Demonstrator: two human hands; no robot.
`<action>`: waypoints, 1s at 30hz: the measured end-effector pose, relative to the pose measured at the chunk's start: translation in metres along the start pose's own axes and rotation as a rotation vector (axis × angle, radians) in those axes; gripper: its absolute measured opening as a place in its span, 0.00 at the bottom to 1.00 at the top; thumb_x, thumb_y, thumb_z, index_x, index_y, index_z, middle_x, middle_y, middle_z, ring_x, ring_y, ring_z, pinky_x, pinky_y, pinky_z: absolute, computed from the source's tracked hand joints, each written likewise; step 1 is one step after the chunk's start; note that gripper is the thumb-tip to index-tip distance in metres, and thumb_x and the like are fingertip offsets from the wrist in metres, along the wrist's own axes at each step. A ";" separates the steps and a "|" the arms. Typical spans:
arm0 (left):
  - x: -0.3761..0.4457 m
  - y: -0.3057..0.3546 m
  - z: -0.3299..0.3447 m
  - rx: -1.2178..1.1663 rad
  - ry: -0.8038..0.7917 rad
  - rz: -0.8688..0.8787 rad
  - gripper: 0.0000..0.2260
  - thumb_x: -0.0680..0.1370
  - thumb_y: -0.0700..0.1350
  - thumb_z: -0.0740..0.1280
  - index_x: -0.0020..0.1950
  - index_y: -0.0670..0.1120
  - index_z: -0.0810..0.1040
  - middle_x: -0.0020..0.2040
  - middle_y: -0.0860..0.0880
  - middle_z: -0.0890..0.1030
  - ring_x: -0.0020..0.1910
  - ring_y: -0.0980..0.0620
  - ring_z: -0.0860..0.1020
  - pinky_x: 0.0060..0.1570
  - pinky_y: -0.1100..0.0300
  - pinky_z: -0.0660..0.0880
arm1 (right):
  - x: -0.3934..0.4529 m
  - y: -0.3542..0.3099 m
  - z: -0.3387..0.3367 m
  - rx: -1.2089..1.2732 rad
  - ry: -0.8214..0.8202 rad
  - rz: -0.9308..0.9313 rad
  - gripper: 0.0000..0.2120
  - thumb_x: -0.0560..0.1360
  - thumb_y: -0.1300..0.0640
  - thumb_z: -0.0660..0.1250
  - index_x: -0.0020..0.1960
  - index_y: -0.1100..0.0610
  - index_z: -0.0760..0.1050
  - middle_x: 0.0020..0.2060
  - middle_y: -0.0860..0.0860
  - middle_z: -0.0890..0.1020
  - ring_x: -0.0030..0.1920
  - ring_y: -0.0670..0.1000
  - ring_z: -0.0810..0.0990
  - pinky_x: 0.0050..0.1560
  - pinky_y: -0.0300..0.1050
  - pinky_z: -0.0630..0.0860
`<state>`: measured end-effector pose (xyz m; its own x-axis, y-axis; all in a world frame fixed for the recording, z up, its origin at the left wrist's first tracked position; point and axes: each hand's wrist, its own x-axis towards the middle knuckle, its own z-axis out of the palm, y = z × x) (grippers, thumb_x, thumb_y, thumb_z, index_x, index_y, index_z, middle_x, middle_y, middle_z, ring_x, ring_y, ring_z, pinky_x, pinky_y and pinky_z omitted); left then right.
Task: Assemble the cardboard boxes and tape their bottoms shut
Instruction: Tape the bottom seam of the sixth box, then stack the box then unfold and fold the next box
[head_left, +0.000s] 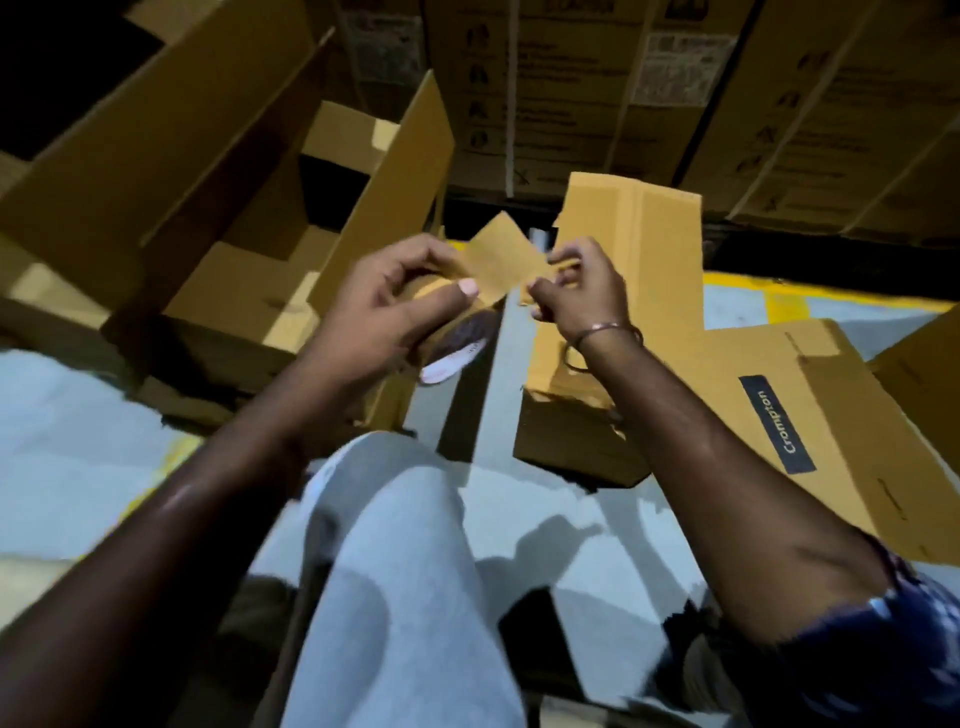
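My left hand (400, 299) grips a roll of brown tape (457, 340), thumb pressed on its outer face. A short strip of tape (501, 260) is pulled off the roll toward the right. My right hand (576, 286) pinches the free end of that strip, a metal bangle on its wrist. Both hands hover above the floor, between two boxes. To the right lies a cardboard box (779, 415) on its side with a dark "Crompton" label and a flap standing up behind my right hand. An open cardboard box (291, 249) stands to the left.
Stacked printed cartons (649, 88) form a wall at the back. A yellow floor line (810, 299) runs along the grey floor (78, 441). My knee in light trousers (405, 545) is below the hands. More open boxes (130, 130) crowd the far left.
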<state>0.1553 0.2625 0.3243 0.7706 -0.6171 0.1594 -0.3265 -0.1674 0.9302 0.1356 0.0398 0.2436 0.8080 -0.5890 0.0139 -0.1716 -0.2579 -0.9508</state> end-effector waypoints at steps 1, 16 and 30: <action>-0.026 0.008 -0.022 -0.018 0.034 -0.018 0.04 0.81 0.40 0.71 0.53 0.40 0.80 0.47 0.52 0.81 0.46 0.57 0.80 0.47 0.65 0.75 | -0.012 -0.023 0.017 0.024 -0.095 -0.049 0.14 0.73 0.66 0.74 0.52 0.53 0.73 0.34 0.49 0.76 0.32 0.51 0.79 0.37 0.52 0.84; -0.409 -0.053 -0.235 0.261 0.261 -0.581 0.21 0.70 0.63 0.72 0.51 0.46 0.84 0.40 0.46 0.85 0.38 0.49 0.81 0.40 0.61 0.72 | -0.313 -0.096 0.307 -0.399 -0.957 -0.049 0.09 0.70 0.58 0.76 0.37 0.52 0.76 0.48 0.52 0.85 0.50 0.57 0.84 0.54 0.47 0.81; -0.439 -0.114 -0.268 0.329 0.136 -0.767 0.15 0.73 0.57 0.72 0.51 0.47 0.83 0.41 0.46 0.85 0.43 0.41 0.81 0.44 0.57 0.74 | -0.377 -0.050 0.352 -0.262 -0.970 -0.035 0.15 0.75 0.46 0.74 0.37 0.57 0.82 0.32 0.50 0.83 0.36 0.51 0.82 0.41 0.48 0.81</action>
<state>0.0007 0.7588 0.2373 0.8961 -0.1466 -0.4188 0.1873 -0.7308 0.6565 0.0382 0.5445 0.1768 0.9052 0.2701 -0.3282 -0.1633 -0.4919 -0.8552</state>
